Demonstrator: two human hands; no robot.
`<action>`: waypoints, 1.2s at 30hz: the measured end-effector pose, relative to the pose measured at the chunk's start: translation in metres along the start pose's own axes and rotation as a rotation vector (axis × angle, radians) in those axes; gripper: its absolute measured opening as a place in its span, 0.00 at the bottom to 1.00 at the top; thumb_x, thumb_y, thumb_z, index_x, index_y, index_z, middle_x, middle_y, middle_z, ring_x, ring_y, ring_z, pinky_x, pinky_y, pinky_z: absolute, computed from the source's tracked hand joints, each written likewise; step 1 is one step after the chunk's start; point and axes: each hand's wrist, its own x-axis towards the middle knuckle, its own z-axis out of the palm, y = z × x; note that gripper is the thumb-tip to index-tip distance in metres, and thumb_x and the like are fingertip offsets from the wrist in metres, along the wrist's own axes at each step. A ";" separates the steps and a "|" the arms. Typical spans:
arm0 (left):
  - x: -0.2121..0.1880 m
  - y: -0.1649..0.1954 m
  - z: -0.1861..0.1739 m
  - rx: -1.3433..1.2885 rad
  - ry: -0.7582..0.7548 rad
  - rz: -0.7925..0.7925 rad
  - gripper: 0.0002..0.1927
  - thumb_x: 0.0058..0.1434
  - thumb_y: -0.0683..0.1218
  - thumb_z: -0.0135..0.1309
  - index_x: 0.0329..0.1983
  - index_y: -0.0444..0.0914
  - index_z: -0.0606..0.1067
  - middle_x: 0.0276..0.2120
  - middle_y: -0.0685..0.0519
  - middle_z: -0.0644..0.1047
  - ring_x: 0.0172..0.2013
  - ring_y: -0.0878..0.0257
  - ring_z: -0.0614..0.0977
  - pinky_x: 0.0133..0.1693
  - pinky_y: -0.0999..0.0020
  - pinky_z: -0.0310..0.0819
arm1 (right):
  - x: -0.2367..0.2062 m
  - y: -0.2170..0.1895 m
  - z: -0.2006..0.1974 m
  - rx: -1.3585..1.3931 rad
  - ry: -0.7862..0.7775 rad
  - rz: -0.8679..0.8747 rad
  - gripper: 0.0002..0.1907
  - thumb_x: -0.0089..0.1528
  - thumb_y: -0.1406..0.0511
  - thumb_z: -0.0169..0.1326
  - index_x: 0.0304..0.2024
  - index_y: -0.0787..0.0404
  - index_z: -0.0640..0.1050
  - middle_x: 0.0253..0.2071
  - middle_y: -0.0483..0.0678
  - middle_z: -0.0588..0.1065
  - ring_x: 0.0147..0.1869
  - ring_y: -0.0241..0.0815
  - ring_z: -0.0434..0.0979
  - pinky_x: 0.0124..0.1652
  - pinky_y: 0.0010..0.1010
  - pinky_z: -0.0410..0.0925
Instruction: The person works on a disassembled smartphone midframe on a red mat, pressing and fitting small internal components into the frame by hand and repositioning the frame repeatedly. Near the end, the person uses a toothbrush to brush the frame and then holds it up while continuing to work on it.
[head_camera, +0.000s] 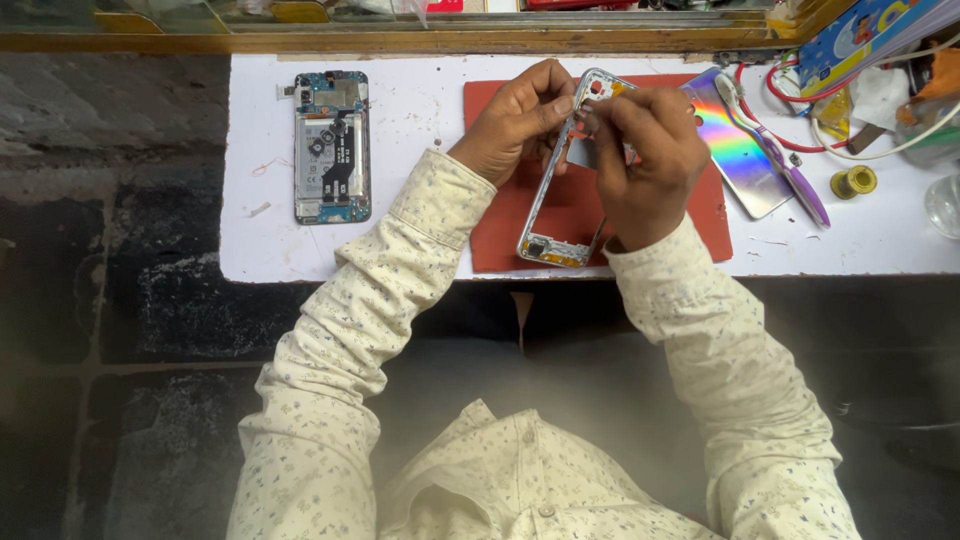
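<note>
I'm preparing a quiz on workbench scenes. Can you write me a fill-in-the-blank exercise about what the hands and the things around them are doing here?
1. Both hands, the left hand and the right hand, hold a phone ____ with an open middle.
2. Under the hands lies a mat coloured ____.
3. The opened phone lies to the ____ of the mat.
4. The shiny rainbow back cover lies on the ____ side of the mat.

Missing words: frame; red; left; right

Both arms reach forward, left hand (512, 122) and right hand (645, 160) raised close together, fingers pinched.
</note>
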 end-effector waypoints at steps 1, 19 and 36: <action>0.000 0.000 0.000 -0.007 -0.006 -0.002 0.10 0.73 0.49 0.52 0.44 0.39 0.67 0.33 0.53 0.77 0.25 0.67 0.80 0.29 0.73 0.79 | 0.004 0.003 0.000 0.010 0.000 0.004 0.08 0.65 0.78 0.65 0.45 0.67 0.82 0.43 0.51 0.75 0.43 0.44 0.77 0.41 0.32 0.70; 0.003 -0.007 -0.004 0.015 0.024 0.012 0.10 0.73 0.50 0.53 0.44 0.40 0.69 0.33 0.56 0.75 0.28 0.72 0.79 0.29 0.74 0.82 | -0.012 -0.015 -0.003 0.005 -0.052 -0.005 0.10 0.62 0.78 0.65 0.44 0.65 0.81 0.41 0.50 0.75 0.46 0.46 0.76 0.43 0.34 0.70; 0.002 -0.004 -0.003 0.017 0.036 -0.026 0.11 0.72 0.50 0.53 0.44 0.39 0.68 0.29 0.54 0.76 0.23 0.67 0.81 0.27 0.75 0.79 | -0.015 0.009 -0.014 0.324 -0.003 0.207 0.04 0.70 0.78 0.61 0.46 0.71 0.79 0.43 0.51 0.75 0.40 0.36 0.73 0.40 0.23 0.68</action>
